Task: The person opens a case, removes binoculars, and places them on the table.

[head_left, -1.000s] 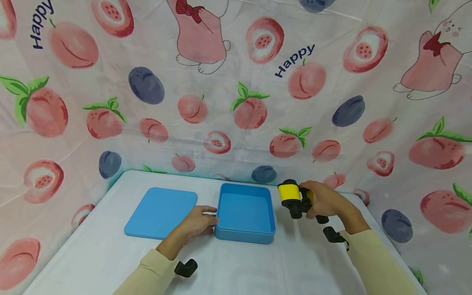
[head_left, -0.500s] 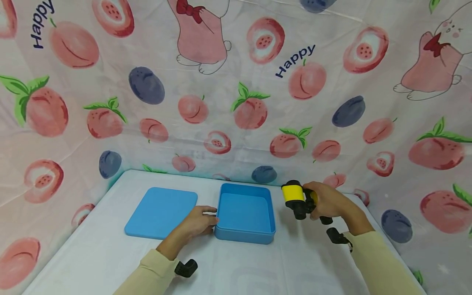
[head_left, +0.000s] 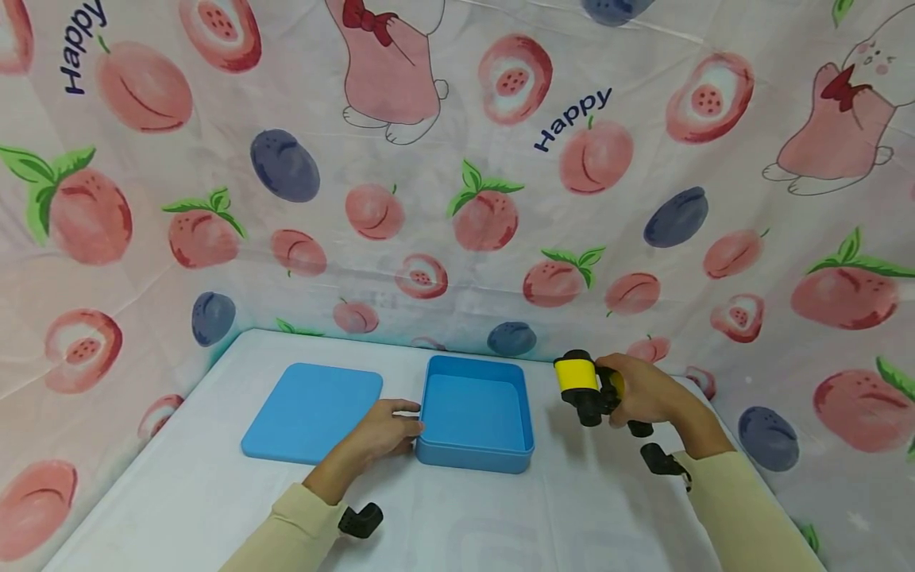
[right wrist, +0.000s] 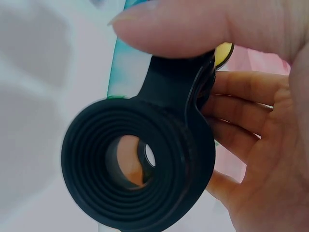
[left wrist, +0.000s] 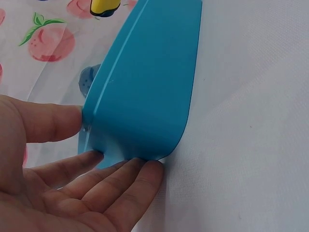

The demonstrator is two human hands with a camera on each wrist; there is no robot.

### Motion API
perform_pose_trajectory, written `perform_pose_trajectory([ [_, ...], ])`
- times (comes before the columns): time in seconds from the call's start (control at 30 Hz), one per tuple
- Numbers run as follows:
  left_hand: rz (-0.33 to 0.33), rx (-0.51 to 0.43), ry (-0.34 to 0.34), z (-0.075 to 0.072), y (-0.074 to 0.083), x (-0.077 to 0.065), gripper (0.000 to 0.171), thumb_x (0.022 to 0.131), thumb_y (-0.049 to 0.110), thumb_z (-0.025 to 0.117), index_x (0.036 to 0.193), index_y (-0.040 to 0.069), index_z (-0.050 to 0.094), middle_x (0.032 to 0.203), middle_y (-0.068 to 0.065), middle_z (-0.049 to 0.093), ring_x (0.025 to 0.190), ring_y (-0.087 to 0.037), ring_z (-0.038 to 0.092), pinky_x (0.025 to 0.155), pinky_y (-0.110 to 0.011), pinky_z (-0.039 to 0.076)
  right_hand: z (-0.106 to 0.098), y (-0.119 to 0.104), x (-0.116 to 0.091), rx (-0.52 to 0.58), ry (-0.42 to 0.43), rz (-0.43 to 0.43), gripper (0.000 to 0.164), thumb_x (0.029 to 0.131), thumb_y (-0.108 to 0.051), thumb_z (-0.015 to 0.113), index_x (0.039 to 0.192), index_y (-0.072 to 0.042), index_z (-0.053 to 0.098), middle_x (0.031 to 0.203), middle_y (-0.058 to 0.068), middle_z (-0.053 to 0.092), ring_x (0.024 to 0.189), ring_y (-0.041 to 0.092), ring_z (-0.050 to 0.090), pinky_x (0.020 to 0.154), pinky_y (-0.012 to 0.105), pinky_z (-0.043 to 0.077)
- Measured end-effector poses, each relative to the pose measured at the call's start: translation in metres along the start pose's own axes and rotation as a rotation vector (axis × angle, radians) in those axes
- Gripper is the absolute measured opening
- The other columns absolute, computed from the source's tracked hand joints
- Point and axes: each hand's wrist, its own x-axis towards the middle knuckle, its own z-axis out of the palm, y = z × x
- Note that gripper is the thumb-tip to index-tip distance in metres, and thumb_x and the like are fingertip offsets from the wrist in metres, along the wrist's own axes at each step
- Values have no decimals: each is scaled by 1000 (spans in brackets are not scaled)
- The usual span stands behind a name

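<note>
In the head view my right hand (head_left: pixel 643 391) grips a pair of yellow and black binoculars (head_left: pixel 576 376) above the table's right side. The right wrist view has a black eyepiece (right wrist: pixel 125 164) close up, with the thumb (right wrist: pixel 183 29) over the bridge and the other fingers on the far side. An uncovered blue rectangular box (head_left: pixel 475 457) stands mid-table; no items show inside. At its left side is my left hand (head_left: pixel 384 433). The left wrist view shows its thumb and fairly straight fingers touching the outer wall of the box (left wrist: pixel 145 87) near a corner.
A flat blue lid (head_left: pixel 307 413) lies on the white tabletop (head_left: pixel 429 516), left of the box and partly behind the left forearm. Behind the table hangs a fruit-printed cloth (head_left: pixel 429 199). Both wrists carry small black mounts (head_left: pixel 360 520).
My right hand has shifted a little to the right with the binoculars, away from the box. The left hand, box and lid have stayed in place.
</note>
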Motion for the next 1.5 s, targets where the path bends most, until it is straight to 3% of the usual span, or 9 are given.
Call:
perform_pose_trajectory([
  [1.5, -1, 8, 8, 0, 0, -2, 49, 100, 11, 64, 145, -5, 54, 144, -30, 60, 125, -39, 68, 99, -53, 59, -1, 20, -12, 20, -14, 29, 101, 57, -18, 98, 143, 5, 52, 134, 24, 64, 109, 36, 59, 103, 69, 50],
])
